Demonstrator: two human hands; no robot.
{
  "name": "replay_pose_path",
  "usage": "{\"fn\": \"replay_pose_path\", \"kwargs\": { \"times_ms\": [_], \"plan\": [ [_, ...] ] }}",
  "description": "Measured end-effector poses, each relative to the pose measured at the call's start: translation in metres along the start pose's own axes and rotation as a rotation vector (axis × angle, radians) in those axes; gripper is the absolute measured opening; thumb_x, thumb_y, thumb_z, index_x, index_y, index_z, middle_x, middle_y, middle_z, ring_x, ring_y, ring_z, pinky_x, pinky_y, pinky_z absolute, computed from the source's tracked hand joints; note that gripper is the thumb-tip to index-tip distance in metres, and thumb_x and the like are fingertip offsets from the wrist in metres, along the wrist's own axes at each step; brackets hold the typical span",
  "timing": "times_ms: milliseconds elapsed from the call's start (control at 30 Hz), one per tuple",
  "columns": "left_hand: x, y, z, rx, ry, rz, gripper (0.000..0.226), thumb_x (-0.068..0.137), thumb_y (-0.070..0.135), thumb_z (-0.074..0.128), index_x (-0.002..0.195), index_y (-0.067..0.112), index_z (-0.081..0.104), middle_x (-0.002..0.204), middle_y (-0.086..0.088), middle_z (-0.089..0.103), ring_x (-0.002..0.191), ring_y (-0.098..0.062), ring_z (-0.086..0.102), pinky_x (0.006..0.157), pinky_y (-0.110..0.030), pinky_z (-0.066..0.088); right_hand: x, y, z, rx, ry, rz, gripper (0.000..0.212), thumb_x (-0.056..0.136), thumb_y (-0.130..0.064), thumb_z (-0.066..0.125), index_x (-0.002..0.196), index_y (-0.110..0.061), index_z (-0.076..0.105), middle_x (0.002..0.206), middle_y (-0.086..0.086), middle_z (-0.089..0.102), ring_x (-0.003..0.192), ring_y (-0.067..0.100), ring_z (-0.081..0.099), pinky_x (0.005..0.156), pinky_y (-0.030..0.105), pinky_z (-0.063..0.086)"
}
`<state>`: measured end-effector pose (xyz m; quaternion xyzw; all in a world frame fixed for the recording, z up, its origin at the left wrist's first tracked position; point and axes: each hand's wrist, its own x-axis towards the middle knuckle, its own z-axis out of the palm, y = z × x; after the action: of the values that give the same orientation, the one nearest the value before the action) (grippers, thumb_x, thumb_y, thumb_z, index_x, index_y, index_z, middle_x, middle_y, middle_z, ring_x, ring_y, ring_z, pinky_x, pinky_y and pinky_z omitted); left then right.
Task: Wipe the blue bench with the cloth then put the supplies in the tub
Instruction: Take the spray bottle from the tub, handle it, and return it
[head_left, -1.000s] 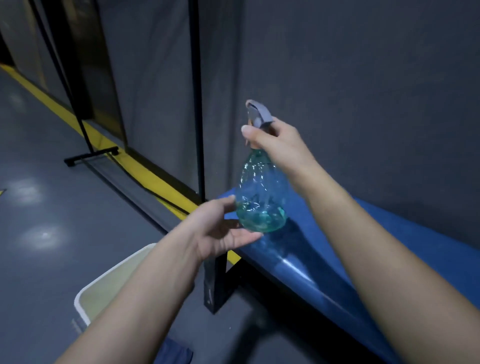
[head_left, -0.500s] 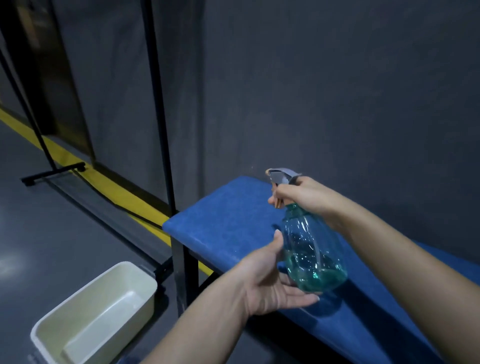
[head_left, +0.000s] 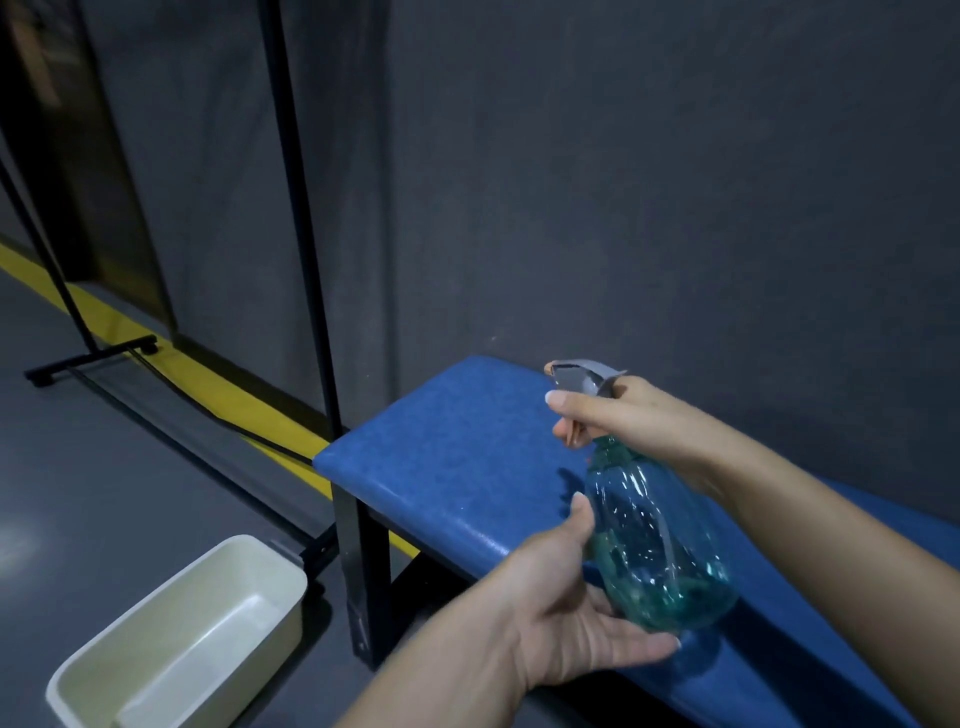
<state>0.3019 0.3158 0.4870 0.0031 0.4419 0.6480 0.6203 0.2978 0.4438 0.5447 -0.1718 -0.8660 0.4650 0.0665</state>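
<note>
A clear teal spray bottle (head_left: 657, 545) with a grey trigger head hangs over the blue bench (head_left: 447, 457), nozzle pointing left. My right hand (head_left: 618, 410) grips its neck with a finger over the trigger. My left hand (head_left: 576, 613) cups the bottle's base from below and the left, touching it. A cream tub (head_left: 171, 644) stands on the floor left of the bench leg, with nothing visible inside. No cloth is in view.
A dark grey wall runs behind the bench. A black upright post (head_left: 301, 218) and a wheeled black stand foot (head_left: 88, 358) sit to the left, with a cable along a yellow floor stripe (head_left: 218, 389). Grey floor spreads out on the left.
The bottle has come down from chest height to just above the bench. My left hand has closed in under its base. The view has swung right, bringing the bench top and tub into sight.
</note>
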Motion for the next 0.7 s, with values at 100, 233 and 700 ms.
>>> {"fn": "replay_pose_path", "kwargs": {
  "times_ms": [100,233,700],
  "plan": [
    [-0.001,-0.006,0.007,-0.086,-0.014,-0.023,0.06,0.093,0.058,0.029,0.115,0.01,0.058,0.096,-0.021,0.066,0.079,-0.032,0.065,0.077,-0.045,0.053,0.0,0.005,0.0,-0.049,-0.049,0.044,0.036,0.088,-0.031,0.06,0.094,0.004,0.067,0.076,0.005,0.068,0.079,0.019,0.064,0.097,0.038,0.047],
    [0.0,-0.01,0.011,-0.104,0.005,-0.043,0.06,0.094,0.056,0.027,0.108,0.008,0.059,0.097,-0.022,0.066,0.082,-0.034,0.064,0.082,-0.047,0.049,0.001,0.009,0.003,-0.107,-0.063,0.111,0.037,0.09,-0.026,0.056,0.112,0.002,0.061,0.074,0.014,0.065,0.07,0.025,0.059,0.073,0.032,0.047],
    [0.008,-0.021,0.034,-0.044,0.012,-0.07,0.057,0.093,0.057,0.029,0.105,0.009,0.059,0.092,-0.022,0.065,0.08,-0.033,0.063,0.077,-0.046,0.049,-0.017,0.025,-0.022,-0.143,0.087,0.181,0.024,0.089,-0.027,0.055,0.077,-0.008,0.063,0.072,0.007,0.068,0.07,0.025,0.062,0.071,0.031,0.047]
  ]
}}
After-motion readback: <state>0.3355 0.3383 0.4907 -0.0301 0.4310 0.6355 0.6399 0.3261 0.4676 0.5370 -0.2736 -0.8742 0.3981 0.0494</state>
